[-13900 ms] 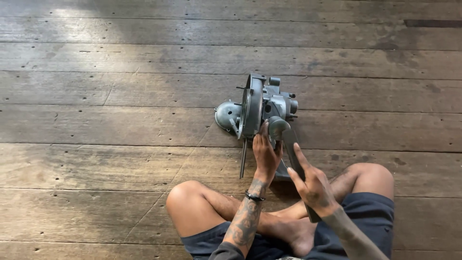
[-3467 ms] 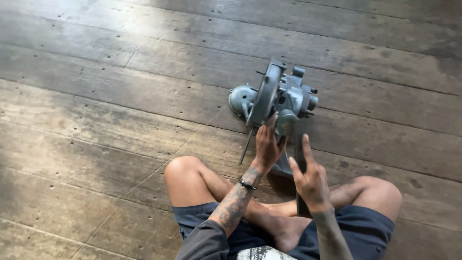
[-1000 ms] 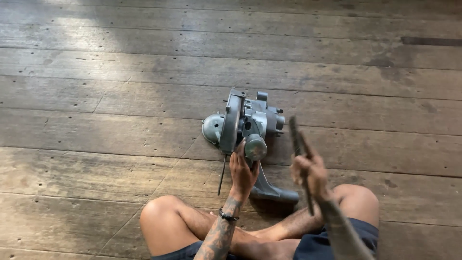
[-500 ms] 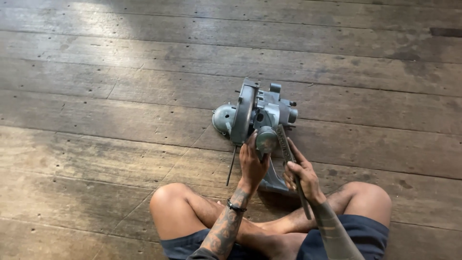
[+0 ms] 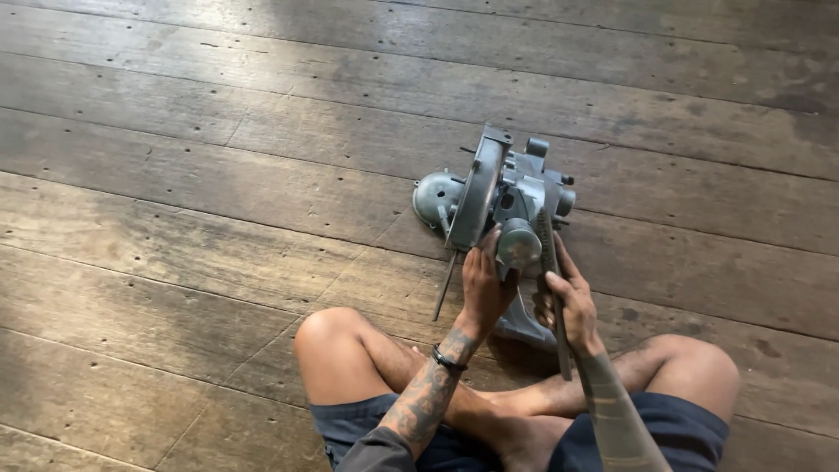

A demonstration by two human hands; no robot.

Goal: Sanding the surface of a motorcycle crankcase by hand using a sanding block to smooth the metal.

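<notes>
The person sits cross-legged on the floor, both forearms stretched forward. The left hand (image 5: pixel 483 288) is cupped, fingers pressing forward. The right hand (image 5: pixel 568 301) is curled closed in a grip, thumb up.

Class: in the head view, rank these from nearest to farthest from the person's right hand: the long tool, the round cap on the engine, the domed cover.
1. Long tool: held in the right hand.
2. Round cap: just up-left of the hand.
3. Domed cover: far left end of the engine.
</notes>
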